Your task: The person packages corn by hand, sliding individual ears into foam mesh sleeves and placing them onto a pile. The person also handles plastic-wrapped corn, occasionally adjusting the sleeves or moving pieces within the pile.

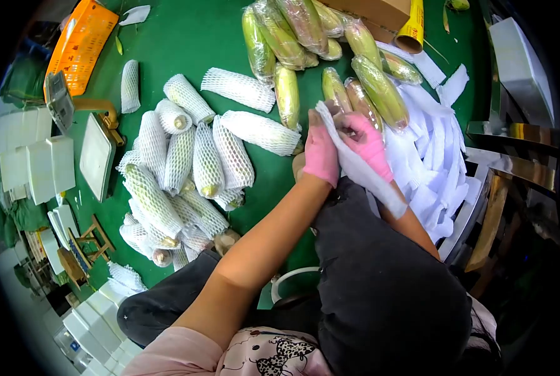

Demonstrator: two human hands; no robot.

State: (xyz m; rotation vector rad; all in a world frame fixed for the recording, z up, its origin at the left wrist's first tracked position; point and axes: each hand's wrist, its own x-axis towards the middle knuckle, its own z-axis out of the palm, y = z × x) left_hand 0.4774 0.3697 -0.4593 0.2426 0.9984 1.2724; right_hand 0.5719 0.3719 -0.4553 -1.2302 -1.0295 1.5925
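Observation:
A flat white foam net sleeve (358, 161) hangs slantwise between my hands, its upper end near my fingertips. My left hand (321, 152), in a pink fingerless glove, grips the sleeve near that end. My right hand (366, 143), gloved the same way, has its fingers curled at the sleeve's upper edge. Just beyond the hands lie ears of corn in clear plastic film (379, 94). Left of them is a pile of corn ears in foam net sleeves (192, 153). A heap of loose flat foam sleeves (427, 153) lies to the right.
An orange plastic basket (82, 47) and a weighing scale (96, 156) stand at left. White foam boxes (36, 153) are stacked beyond them. A cardboard box (380, 12) and a yellow tube (411, 31) are at the back. Another white box (521, 66) is at right.

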